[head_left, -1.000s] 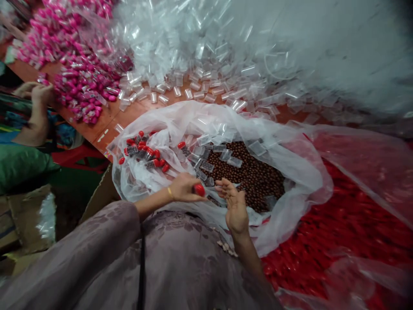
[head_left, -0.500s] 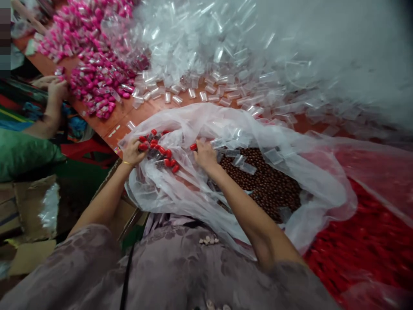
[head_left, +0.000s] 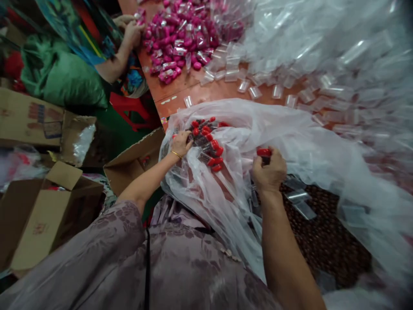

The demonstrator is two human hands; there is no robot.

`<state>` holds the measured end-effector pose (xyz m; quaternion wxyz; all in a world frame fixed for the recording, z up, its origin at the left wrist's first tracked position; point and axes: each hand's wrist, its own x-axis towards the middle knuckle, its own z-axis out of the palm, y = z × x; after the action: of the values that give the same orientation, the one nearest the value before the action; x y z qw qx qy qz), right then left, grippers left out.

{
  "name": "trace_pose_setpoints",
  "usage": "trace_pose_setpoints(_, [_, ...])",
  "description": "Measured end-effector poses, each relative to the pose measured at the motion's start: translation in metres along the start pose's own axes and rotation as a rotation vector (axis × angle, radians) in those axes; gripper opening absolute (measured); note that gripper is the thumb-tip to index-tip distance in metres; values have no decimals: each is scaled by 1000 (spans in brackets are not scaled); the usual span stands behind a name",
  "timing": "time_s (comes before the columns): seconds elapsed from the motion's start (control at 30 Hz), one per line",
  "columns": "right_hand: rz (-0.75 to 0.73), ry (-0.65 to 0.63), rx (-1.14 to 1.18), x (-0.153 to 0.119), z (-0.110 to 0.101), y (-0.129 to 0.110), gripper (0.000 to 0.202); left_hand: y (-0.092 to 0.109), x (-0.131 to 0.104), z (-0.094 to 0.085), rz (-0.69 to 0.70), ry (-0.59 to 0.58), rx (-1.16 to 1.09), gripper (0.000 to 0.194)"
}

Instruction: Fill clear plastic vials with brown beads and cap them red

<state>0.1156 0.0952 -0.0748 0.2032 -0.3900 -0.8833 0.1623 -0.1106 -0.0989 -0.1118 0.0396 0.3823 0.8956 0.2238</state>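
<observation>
My right hand (head_left: 269,170) is closed on a red-capped piece (head_left: 263,152) with a dark lower part, held between thumb and fingers. At the left edge of a pile of red-capped pieces (head_left: 211,144), my left hand (head_left: 182,143) has its fingers bent down; a bit of red shows beside it, but what it grips, if anything, is hidden. The pile lies on white translucent sheeting (head_left: 238,114). Right of my right forearm are many small dark brown beads (head_left: 325,232), with a few clear sleeves (head_left: 305,209) on top.
Pink pieces (head_left: 180,43) and a large heap of clear sleeves (head_left: 322,47) cover the far part of the orange table (head_left: 180,92). Another person's hands (head_left: 130,32) are at the pink pile. Cardboard boxes (head_left: 41,219), a red stool (head_left: 129,110) and a green sack (head_left: 61,73) stand left.
The view has shifted left, showing more boxes. My right hand has moved away from the pile and lifted its red-capped piece nearer the camera. My left hand remains at the pile's left side.
</observation>
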Motion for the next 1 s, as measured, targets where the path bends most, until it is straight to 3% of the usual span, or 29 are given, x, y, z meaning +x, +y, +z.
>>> trace_pose_setpoints(0.07, [-98,22,95,-4,3,-19,43,-3,-9,7,-48,51,-70,30])
trace_pose_setpoints(0.17, [-218,-130,195,-12,17,-55,45,0,-15,10,-69,116,-165,27])
trace_pose_setpoints(0.27, [-228,-320,189,-21,34,-81,57,3,-25,-2,-51,183,-219,28])
trace_pose_setpoints(0.33, [-187,-408,169,-25,43,-88,67,-7,-38,-17,-72,262,-235,28])
trace_pose_setpoints(0.47, [-89,-458,162,-27,51,-91,70,-63,-80,-44,-360,438,-205,28])
trace_pose_setpoints(0.53, [-38,-449,146,-27,52,-91,66,-101,-103,-48,-575,430,-161,29])
trace_pose_setpoints(0.63, [-2,-432,122,-27,55,-91,60,-149,-129,-41,-817,186,-57,34])
trace_pose_setpoints(0.73, [-10,-409,126,-29,60,-88,57,-174,-148,-27,-901,3,6,47])
trace_pose_setpoints(0.8, [-15,-397,128,-31,63,-85,57,-178,-161,-17,-896,-124,-30,55])
trace_pose_setpoints(0.9, [-9,-403,108,-32,65,-82,58,-173,-187,-6,-816,-496,-109,62])
trace_pose_setpoints(1.0, [-1,-413,93,-32,64,-81,61,-163,-216,1,-785,-723,-83,52])
